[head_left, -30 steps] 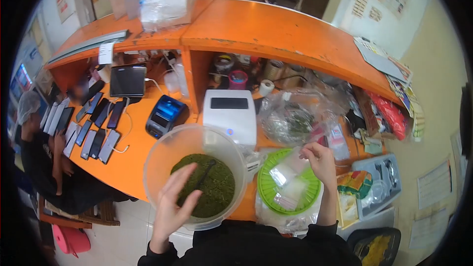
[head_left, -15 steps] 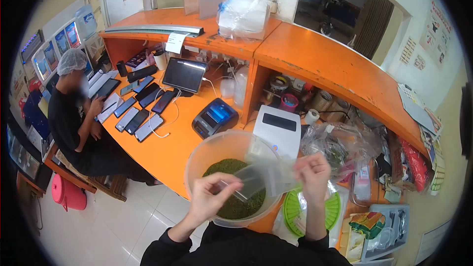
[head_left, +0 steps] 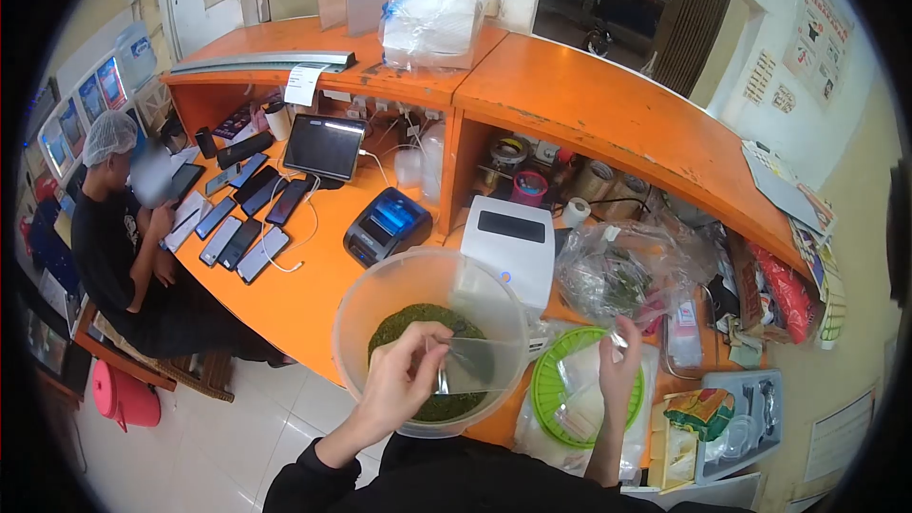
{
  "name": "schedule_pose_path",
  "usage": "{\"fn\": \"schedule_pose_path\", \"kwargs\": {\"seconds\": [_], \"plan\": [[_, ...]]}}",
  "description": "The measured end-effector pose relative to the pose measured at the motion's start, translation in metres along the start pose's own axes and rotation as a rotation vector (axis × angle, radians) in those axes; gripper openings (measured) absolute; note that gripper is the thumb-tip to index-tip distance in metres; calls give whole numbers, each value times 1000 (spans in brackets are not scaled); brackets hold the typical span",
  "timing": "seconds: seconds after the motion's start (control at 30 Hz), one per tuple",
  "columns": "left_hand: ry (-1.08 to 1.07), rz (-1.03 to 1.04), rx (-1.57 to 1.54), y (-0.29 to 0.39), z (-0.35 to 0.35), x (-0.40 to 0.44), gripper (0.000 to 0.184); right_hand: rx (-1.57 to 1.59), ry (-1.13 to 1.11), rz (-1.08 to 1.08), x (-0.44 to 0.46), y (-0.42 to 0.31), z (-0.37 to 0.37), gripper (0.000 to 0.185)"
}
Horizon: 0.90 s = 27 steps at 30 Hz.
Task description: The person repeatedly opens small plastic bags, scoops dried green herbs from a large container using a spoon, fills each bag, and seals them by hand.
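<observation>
My left hand (head_left: 404, 375) is closed in a pinch on a clear plastic bag (head_left: 480, 363). The bag stretches to the right over a large translucent tub (head_left: 351, 309). Inside the tub lies a finely chopped dark green substance (head_left: 404, 323). My right hand (head_left: 617, 375) is raised over a bright green round lid (head_left: 543, 399), apart from the bag. Its fingers are closed around a small shiny thing that I cannot identify. Clear plastic bags lie on the lid and under it.
A label printer (head_left: 388, 226) and a white device (head_left: 508, 252) stand behind the tub. Several phones (head_left: 261, 255) and a tablet (head_left: 323, 145) lie left. Crumpled plastic (head_left: 608, 271) and a grey tray (head_left: 731, 442) are right. A seated person (head_left: 114, 237) works at left.
My right hand has let go of the plastic bag and moved right, over the green lid. My left hand keeps hold of the bag above the tub. The view has shifted slightly.
</observation>
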<state>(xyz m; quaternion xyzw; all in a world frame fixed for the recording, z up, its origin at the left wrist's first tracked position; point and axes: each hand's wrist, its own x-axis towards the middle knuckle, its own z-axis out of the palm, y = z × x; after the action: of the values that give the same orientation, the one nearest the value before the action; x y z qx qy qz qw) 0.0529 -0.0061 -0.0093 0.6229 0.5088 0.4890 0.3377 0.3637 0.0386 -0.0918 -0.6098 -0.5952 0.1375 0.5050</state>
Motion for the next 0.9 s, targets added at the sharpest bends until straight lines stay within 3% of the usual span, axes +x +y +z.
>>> {"fn": "schedule_pose_path", "kwargs": {"seconds": [0.03, 0.1, 0.17, 0.27, 0.33, 0.4, 0.5, 0.6, 0.73, 0.9], "plan": [[-3, 13, 30, 7, 2, 1, 15, 315, -138, 73, 4, -31, 4, 45], [-28, 43, 77, 10, 4, 2, 22, 561, -401, -189, 0, -86, 22, 56], [-26, 23, 24, 18, 7, 1, 26, 649, -586, -199, -9, -130, 37, 66], [-16, -30, -146, 18, 1, -3, 35, 871, -587, 95, -5, -137, 54, 59], [25, -6, -376, -3, 1, -5, 31, 880, -541, -9, 0, -137, 60, 56], [-1, -51, -475, -15, -5, -6, 14, 905, -558, 0, 0, -138, 62, 55], [17, 7, -558, -16, -5, -6, 6, 334, -126, -447, 2, -149, 75, 46], [46, 3, -532, -13, -5, -6, 6, 172, -71, -637, -3, -169, 59, 37], [46, 21, -435, -9, 2, -7, 9, 458, -639, -484, -1, -174, 57, 30], [114, 112, -31, 7, 1, -7, 12, 606, -835, -404, 12, -160, 64, 18]]}}
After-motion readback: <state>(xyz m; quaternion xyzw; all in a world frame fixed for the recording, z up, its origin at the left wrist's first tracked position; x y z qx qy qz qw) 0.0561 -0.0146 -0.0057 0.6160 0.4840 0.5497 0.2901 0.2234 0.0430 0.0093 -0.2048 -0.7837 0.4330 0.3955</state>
